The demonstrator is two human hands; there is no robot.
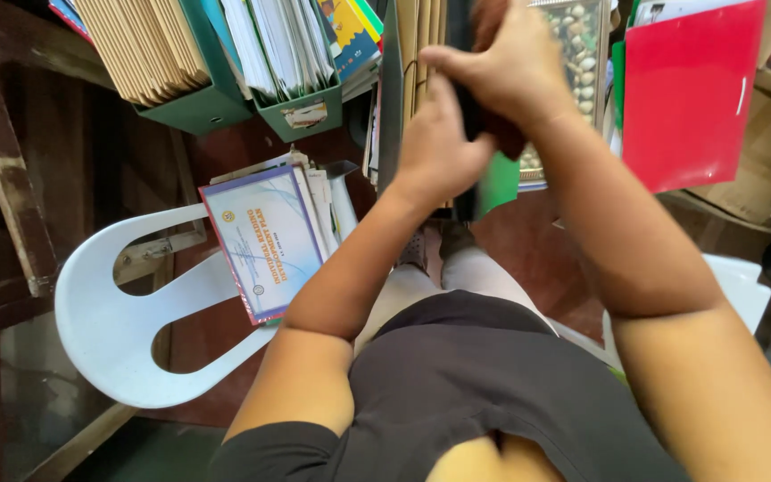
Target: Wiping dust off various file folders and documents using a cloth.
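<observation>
held thing: a dark, flat folder-like item (468,116) standing on edge at top centre of the frame, squeezed between both hands. Can't really tell what it is, half of it is hidden.
left hand: the left hand (435,147) sits flat against the near side, fingers pressed together and pointing up, palm on the dark cover.
right hand: the right hand (501,67) comes over the top, fingers curled round the upper edge, thumb side toward the other hand, so it's clamped on.
arms: both forearms reach forward and up from the lower frame, elbows bent, the right one thicker in view since it's closer to the camera.
step: looks to me like the item is mid-handling among upright files, gripped but not settled anywhere. Next move would need a steady two-handed hold and a gap to aim at, I'd guess.
just behind: a green sheet (499,181) and brown folders (421,54).
right of that: a red folder (689,89).
upper left: green file boxes (216,103) stuffed with papers.
below left: a white plastic chair (118,312) carrying a stack topped with a blue-bordered certificate (265,241).
</observation>
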